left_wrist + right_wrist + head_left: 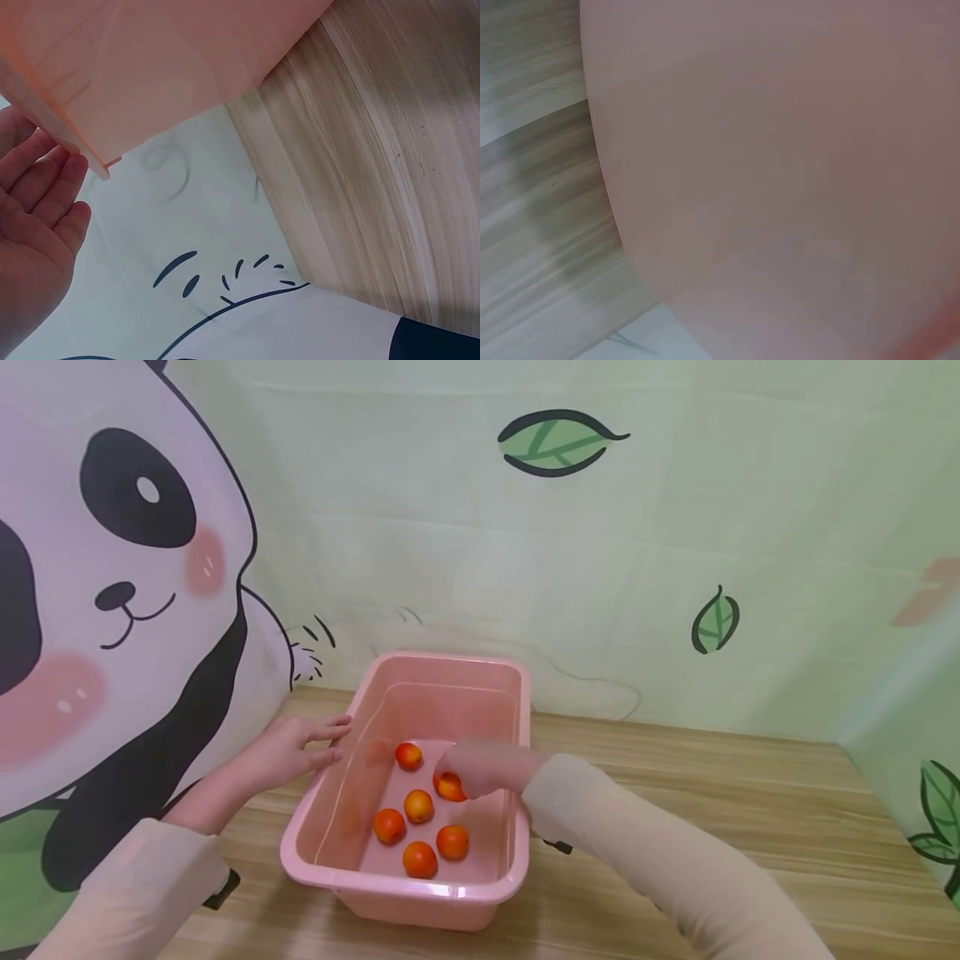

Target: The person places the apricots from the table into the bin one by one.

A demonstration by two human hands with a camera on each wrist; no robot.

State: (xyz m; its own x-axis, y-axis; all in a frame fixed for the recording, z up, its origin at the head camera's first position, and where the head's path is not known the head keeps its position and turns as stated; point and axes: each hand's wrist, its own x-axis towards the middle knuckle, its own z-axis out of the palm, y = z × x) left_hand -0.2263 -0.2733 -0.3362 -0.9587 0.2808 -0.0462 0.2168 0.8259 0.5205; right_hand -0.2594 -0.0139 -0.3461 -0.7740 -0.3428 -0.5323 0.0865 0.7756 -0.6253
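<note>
A deep pink plastic basin (431, 891) stands on the wooden table. Inside, several round orange-red fruits lie loose on its floor, one fruit (408, 756) at the back and others, such as this fruit (420, 860), nearer the front. My right hand (483, 767) reaches over the right rim and grips one fruit (451, 787); its fingertips are partly hidden and slightly blurred. At the left rim, my left hand (288, 750) touches the edge with extended fingers, also visible in the left wrist view (41, 195). Basin wall (765, 165) fills most of the right wrist view, hiding that hand.
Wood-grain table (675, 793) extends to both sides of the basin. Behind it hangs a pale green cloth (420, 485) printed with leaves and a large panda (150, 577) on the left.
</note>
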